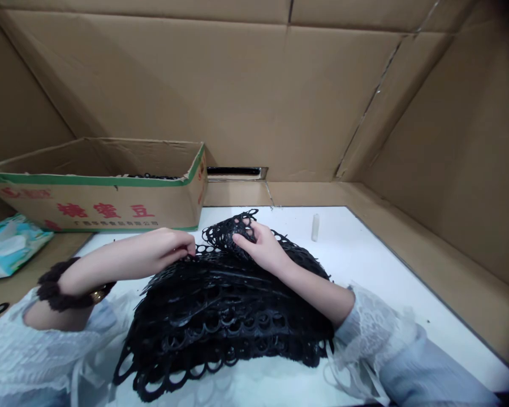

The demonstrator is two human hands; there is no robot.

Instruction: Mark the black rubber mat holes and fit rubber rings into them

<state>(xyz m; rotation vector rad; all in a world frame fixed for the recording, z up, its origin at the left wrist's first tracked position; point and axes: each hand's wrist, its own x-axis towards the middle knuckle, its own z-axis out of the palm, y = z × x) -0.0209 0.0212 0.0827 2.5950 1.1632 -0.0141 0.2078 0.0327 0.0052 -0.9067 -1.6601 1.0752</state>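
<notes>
A thick stack of black sheets (pixel 233 308) punched with round holes lies in front of me, its near edge drooping. At its far side, one perforated black sheet is curled up. My right hand (pixel 263 243) grips this curled sheet (pixel 220 233), thumb on the near side and fingers behind. My left hand (pixel 172 249) is closed at the left edge of the same sheet, its fingertips pinching the strip of holes there. The fingers of the left hand are partly hidden behind its back.
A cardboard box (pixel 110 203) with red lettering stands at the back left, black rings inside. A tissue pack (pixel 14 246) and a loose black ring (pixel 0 309) lie left. A small whitish stick (pixel 315 227) lies on the white table (pixel 365 271). Cardboard walls (pixel 216 90) surround the table.
</notes>
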